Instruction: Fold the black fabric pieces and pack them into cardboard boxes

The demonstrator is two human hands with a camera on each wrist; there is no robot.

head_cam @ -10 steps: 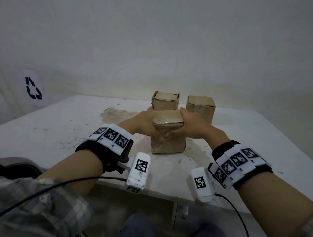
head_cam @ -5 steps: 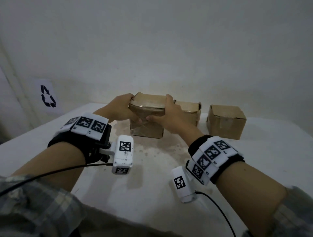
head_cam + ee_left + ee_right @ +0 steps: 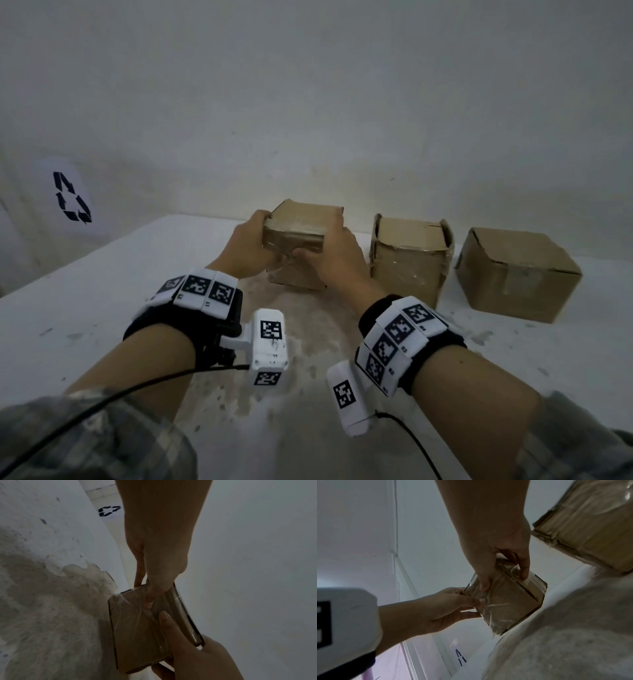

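A small closed cardboard box (image 3: 301, 226) wrapped in clear tape stands at the far left of a row on the white table (image 3: 85, 291). My left hand (image 3: 248, 245) grips its left side, thumb on the front face. My right hand (image 3: 334, 250) grips its right side, fingers over the top edge. The left wrist view shows the box (image 3: 137, 632) with my left thumb (image 3: 150, 599) pressed on the taped face, and the right hand (image 3: 197, 649) at the box's other end. In the right wrist view both hands clasp the box (image 3: 505, 601). No black fabric is visible.
Two more cardboard boxes stand to the right: a taped one (image 3: 409, 257) close beside the held box and a plain closed one (image 3: 517, 274) farther right. A wall runs right behind them. A recycling sign (image 3: 72, 197) hangs at the left. The table's middle is stained.
Both hands carried the box from the table's centre to the back left, beside the other two boxes. The view has swung left with it.
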